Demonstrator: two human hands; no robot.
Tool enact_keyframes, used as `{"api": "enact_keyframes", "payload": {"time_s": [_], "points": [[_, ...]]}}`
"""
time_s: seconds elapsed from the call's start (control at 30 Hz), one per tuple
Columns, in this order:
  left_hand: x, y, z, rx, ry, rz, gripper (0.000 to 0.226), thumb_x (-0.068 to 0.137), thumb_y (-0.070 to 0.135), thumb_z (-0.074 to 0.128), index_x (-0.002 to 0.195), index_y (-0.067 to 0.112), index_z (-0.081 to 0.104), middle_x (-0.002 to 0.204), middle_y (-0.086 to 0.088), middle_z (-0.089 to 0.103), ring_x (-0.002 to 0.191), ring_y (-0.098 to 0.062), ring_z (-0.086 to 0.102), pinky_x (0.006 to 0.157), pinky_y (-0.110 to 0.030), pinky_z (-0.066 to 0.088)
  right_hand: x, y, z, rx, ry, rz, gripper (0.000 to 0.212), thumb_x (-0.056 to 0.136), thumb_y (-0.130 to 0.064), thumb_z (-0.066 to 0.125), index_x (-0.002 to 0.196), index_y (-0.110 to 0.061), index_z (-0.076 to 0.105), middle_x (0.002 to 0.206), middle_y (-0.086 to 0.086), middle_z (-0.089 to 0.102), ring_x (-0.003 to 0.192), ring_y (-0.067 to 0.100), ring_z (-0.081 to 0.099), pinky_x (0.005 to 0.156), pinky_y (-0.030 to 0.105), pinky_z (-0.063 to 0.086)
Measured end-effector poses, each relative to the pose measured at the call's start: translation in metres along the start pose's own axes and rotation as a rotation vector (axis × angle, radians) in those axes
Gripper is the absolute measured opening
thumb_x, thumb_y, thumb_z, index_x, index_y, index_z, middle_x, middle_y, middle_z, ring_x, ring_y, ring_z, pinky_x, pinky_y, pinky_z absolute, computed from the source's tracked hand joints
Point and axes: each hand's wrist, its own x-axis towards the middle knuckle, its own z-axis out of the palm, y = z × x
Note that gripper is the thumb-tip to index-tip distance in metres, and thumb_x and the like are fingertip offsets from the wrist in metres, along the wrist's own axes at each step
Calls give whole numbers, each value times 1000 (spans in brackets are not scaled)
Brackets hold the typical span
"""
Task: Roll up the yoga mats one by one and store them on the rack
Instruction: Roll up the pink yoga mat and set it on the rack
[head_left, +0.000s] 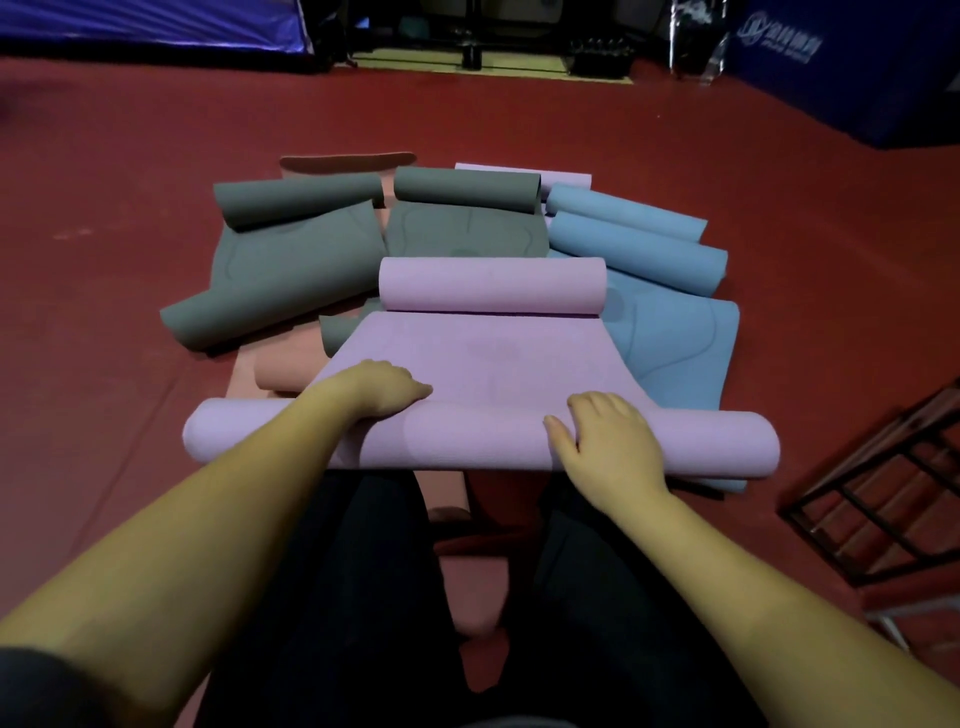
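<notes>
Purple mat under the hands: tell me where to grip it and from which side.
Grip the purple mat at its near rolled end, from above and the near side, where the left hand and right hand rest. The roll lies crosswise, so spaced hands should keep it even. Its far end is curled too.

Two lilac mats (483, 353), two grey mats (291, 260), one blue mat (670, 332), one rack (893, 499), two hands (384, 387).

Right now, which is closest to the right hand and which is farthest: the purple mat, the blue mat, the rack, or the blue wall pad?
From the right hand, nearest first:
1. Purple mat, under that hand.
2. Blue mat, just beyond, right side.
3. Rack, on the floor, far right.
4. Blue wall pad, top right corner.
</notes>
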Motion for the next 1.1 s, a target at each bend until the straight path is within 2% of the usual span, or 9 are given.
{"api": "enact_keyframes", "payload": {"time_s": [0.1, 0.2, 0.27, 0.37, 0.47, 0.6, 0.83, 1.0, 1.1], "points": [[-10, 1, 4, 16, 260, 46, 48, 104, 47, 30, 103, 14, 65, 124, -12, 63, 109, -31, 55, 82, -36, 39, 7, 0, 0, -26, -6, 22, 53, 91, -53, 35, 85, -10, 65, 80, 8, 64, 81, 32, 59, 73, 37, 45], [-22, 1, 15, -2, 516, 43, 50, 105, 41, 31, 71, 13, 55, 88, -12, 66, 79, -31, 53, 63, -34, 32, 15, -3, 0, -42, -23, 52, 56, 90, -55, 36, 74, -11, 65, 71, 8, 61, 72, 32, 60, 63, 35, 45], [-28, 2, 22, -34, 626, 18, 52, 104, 40, 34, 64, 13, 52, 77, -10, 62, 72, -30, 51, 59, -34, 30, 20, -5, -2, -45, -43, 72, 58, 91, -57, 37, 74, -11, 67, 72, 9, 62, 73, 33, 61, 62, 35, 45], [-33, -4, 41, -63, 707, 62, 57, 99, 46, 37, 64, 9, 61, 75, -10, 62, 71, -32, 54, 60, -35, 36, 35, -4, -6, -61, -156, 154, 55, 98, -56, 36, 89, -14, 71, 95, 10, 67, 93, 33, 62, 72, 34, 43], [-36, -11, 61, 69, 682, 149, 61, 92, 56, 26, 69, 13, 63, 72, -9, 63, 75, -34, 60, 70, -39, 39, 53, -4, -8, -59, -287, 169, 61, 100, -56, 27, 96, -14, 72, 105, 11, 69, 100, 32, 62, 75, 33, 42], [-35, -9, 51, 130, 572, 83, 72, 89, 60, 11, 79, 16, 67, 84, -6, 67, 85, -31, 62, 76, -40, 39, 68, -4, -8, -79, -420, 153, 69, 100, -56, 21, 109, -10, 71, 115, 17, 67, 107, 35, 60, 88, 37, 46], [-31, -1, 32, 155, 498, 74, 63, 101, 55, 19, 80, 18, 65, 102, -8, 70, 96, -31, 61, 88, -40, 42, 82, 3, -22, -46, -596, 188, 70, 100, -55, 26, 128, -2, 61, 136, 22, 55, 123, 35, 53, 102, 37, 40], [-29, 3, 20, 92, 202, 57, 73, 102, 58, 16, 118, 8, 67, 130, -15, 62, 119, -33, 54, 101, -39, 38, 86, 6, -36, 19, -839, 195, 66, 100, -53, 34, 145, -6, 45, 155, 16, 36, 140, 30, 38, 112, 35, 29], [-24, 0, 19, 43, 124, 15, 72, 102, 58, 18, 128, 7, 62, 140, -16, 56, 127, -33, 49, 107, -39, 34, 83, 5, -32, 34, -852, 182, 63, 102, -51, 32, 143, -5, 47, 154, 16, 38, 139, 30, 39, 112, 34, 29]]}}
